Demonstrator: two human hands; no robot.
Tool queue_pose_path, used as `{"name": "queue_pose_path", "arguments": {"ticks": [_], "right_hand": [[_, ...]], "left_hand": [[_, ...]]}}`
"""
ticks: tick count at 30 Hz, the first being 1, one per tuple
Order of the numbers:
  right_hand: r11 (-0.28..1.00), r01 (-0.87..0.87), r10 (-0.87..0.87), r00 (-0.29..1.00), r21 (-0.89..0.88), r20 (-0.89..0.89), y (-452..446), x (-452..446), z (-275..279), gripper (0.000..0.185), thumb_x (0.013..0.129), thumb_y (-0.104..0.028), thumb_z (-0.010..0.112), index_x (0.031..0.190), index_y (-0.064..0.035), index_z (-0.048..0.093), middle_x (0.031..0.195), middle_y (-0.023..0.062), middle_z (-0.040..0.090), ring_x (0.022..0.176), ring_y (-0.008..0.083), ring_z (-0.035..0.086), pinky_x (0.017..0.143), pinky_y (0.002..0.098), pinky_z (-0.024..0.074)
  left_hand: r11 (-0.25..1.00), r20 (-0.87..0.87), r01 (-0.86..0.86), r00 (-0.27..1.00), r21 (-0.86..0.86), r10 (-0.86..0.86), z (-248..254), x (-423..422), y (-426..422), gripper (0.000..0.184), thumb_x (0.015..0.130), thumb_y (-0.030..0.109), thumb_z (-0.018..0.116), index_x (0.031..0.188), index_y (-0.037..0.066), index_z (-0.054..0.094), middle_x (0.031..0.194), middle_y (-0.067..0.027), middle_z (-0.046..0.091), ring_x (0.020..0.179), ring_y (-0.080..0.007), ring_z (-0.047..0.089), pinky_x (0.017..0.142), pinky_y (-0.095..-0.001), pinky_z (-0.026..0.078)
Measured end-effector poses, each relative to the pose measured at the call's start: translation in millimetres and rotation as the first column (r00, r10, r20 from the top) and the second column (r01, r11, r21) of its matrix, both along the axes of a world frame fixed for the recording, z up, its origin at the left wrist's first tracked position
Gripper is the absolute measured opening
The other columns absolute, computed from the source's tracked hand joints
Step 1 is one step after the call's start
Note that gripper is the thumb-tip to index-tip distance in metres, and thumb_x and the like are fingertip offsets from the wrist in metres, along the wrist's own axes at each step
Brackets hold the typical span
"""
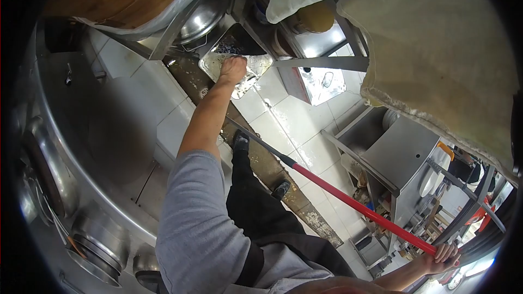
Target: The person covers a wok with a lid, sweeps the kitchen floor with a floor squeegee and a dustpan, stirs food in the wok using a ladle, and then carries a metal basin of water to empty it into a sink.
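Observation:
My left hand [233, 69] reaches down near the floor and is closed at the middle of a shiny metal pan [260, 66]. Dark scraps [231, 46] lie in the pan's far part; exactly where my fingers grip is hidden under the hand. At the lower right, my right hand [444, 257] wraps round the top of a long red pole [354, 205]. The pole slants down to the left, turning dark grey towards its lower end, which reaches the floor strip near my left forearm. What is fixed to that end cannot be made out.
A stained, wet floor strip [256, 158] runs between white tiles [297, 125], with my shoes on it. Metal shelving [327, 63] and a hanging cloth [441, 60] crowd the far side. A steel counter with pots [101, 239] curves along the left; a steel cabinet [400, 149] stands right.

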State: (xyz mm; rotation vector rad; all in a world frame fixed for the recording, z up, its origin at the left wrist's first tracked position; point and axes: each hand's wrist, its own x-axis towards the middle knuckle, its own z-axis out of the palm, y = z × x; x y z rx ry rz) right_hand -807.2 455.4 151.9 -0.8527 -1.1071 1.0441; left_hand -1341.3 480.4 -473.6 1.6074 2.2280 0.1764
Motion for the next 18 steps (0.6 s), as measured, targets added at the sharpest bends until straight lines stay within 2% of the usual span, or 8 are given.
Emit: {"name": "queue_pose_path", "arguments": {"ticks": [1,4,6,9,15,17,18], "right_hand": [[1.000,-0.003,0.003,1.000,-0.001,-0.003,0,1,0,0.023,0.091,-0.015,0.046,0.071,-0.0065,0.038,0.046,-0.0011,0.031,0.031,0.0068,0.028,0.029,0.0183,0.0280],[0.998,-0.064,0.064,0.998,0.007,0.000,3,1,-1,0.024,0.092,-0.016,0.044,0.071,-0.0064,0.038,0.046,-0.0013,0.030,0.031,0.0061,0.027,0.029,0.0180,0.0284],[1.000,-0.028,0.028,1.000,0.005,0.010,4,-4,-2,0.024,0.092,-0.017,0.044,0.071,-0.0068,0.037,0.046,-0.0017,0.030,0.031,0.0057,0.026,0.029,0.0182,0.0280],[1.000,-0.029,0.029,0.999,0.008,0.014,6,-1,-3,0.026,0.092,-0.017,0.044,0.069,-0.0079,0.036,0.045,-0.0022,0.029,0.031,0.0057,0.025,0.030,0.0184,0.0274],[1.000,-0.009,0.009,1.000,-0.018,0.008,3,-1,-2,0.027,0.092,-0.017,0.044,0.067,-0.0085,0.036,0.045,-0.0028,0.027,0.031,0.0056,0.024,0.030,0.0185,0.0266],[0.999,-0.018,0.018,1.000,-0.031,-0.002,1,-4,-1,0.027,0.091,-0.017,0.044,0.067,-0.0084,0.036,0.044,-0.0028,0.027,0.030,0.0058,0.024,0.030,0.0188,0.0264],[0.999,-0.012,0.011,1.000,-0.038,-0.011,1,-5,-1,0.027,0.091,-0.017,0.045,0.067,-0.0083,0.036,0.044,-0.0027,0.028,0.030,0.0060,0.024,0.030,0.0189,0.0263]], "left_hand": [[0.998,0.024,-0.036,0.999,0.052,0.034,9,3,0,0.026,0.080,0.014,0.044,0.078,0.005,0.068,0.081,-0.0171,0.065,0.079,-0.0307,0.065,0.072,-0.0410,0.051],[0.990,0.043,-0.137,0.990,0.013,0.136,31,1,1,0.028,0.081,0.015,0.042,0.079,0.003,0.068,0.083,-0.0175,0.065,0.079,-0.0323,0.064,0.074,-0.0419,0.051],[0.981,0.061,-0.194,0.979,-0.024,0.195,43,-1,1,0.030,0.082,0.016,0.041,0.081,0.002,0.067,0.086,-0.0182,0.065,0.081,-0.0332,0.064,0.075,-0.0422,0.050],[0.963,0.109,-0.254,0.958,-0.094,0.263,43,6,-3,0.030,0.082,0.015,0.040,0.082,0.002,0.067,0.088,-0.0177,0.065,0.083,-0.0329,0.064,0.076,-0.0418,0.050],[0.925,0.183,-0.363,0.907,-0.114,0.379,39,43,14,0.029,0.080,0.013,0.042,0.082,0.001,0.068,0.088,-0.0199,0.064,0.084,-0.0335,0.063,0.077,-0.0406,0.050],[0.878,0.244,-0.462,0.843,-0.128,0.479,45,54,24,0.029,0.080,0.014,0.042,0.082,0.001,0.068,0.087,-0.0195,0.065,0.085,-0.0334,0.064,0.078,-0.0396,0.050],[0.848,0.253,-0.517,0.810,-0.117,0.529,31,59,30,0.030,0.080,0.014,0.041,0.081,0.000,0.067,0.087,-0.0197,0.065,0.084,-0.0337,0.064,0.078,-0.0390,0.050]]}}
